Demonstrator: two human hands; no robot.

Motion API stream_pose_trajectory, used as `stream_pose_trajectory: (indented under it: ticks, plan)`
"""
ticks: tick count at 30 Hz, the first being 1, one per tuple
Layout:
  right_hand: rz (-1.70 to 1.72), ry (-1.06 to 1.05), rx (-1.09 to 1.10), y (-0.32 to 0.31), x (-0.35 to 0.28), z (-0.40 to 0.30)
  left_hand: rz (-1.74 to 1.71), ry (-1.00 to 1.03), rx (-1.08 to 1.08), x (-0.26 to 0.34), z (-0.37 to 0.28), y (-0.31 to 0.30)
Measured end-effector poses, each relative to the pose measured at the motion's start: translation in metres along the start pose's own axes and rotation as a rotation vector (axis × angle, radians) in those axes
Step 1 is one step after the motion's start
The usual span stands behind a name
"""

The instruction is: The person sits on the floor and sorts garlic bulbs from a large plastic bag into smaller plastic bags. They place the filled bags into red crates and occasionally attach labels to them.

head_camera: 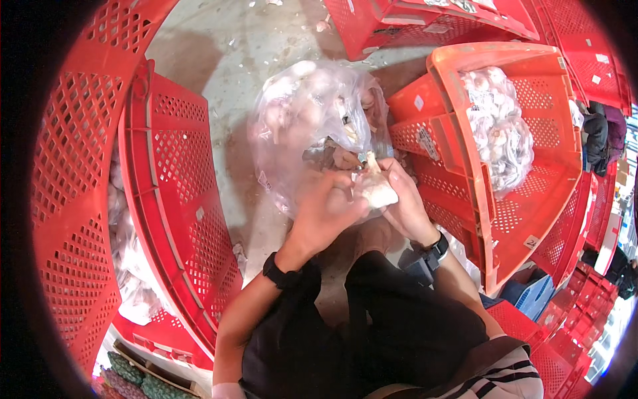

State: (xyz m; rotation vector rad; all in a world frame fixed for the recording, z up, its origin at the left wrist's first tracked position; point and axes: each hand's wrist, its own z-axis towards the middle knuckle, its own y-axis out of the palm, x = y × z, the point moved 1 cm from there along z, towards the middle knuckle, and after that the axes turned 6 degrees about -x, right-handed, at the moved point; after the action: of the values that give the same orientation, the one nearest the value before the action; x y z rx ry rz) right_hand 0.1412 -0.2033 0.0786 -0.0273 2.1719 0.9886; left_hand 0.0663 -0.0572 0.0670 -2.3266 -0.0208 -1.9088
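My right hand (406,199) grips a white garlic bulb (376,192) with its stem stub pointing up. My left hand (324,207) is at the bulb's left side, its thumb and fingers apart and somewhat blurred. Whether those fingers pinch the bulb or some loose skin cannot be made out. Just beyond both hands, a large clear plastic bag (299,112) full of garlic bulbs stands on the floor. An opening in its near side shows more garlic (344,157) and loose skins inside.
An orange crate (538,184) at the right holds bagged garlic (503,144). At the left stands a red crate (182,144) with more garlic bags (134,269) behind its wall. Another red crate (359,30) is at the far side. Skin scraps lie on the concrete floor (234,55).
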Motion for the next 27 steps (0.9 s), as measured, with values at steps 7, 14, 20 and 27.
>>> stream_pose_trajectory:
  ticks: [7,14,20,27]
  plan:
    - [-0.554,0.009,-0.014,-0.003,-0.001,-0.009,-0.068,-0.038,-0.011,0.009,0.003,-0.002]
    - [-0.463,-0.033,0.016,-0.011,0.007,-0.008,0.141,0.130,0.045,0.013,0.005,0.005]
    - [-0.384,-0.112,0.154,-0.037,0.021,0.006,0.103,0.051,0.042,-0.007,0.008,0.016]
    - [-1.312,-0.272,0.151,-0.106,0.058,0.038,0.780,0.143,-0.021,-0.070,-0.005,0.031]
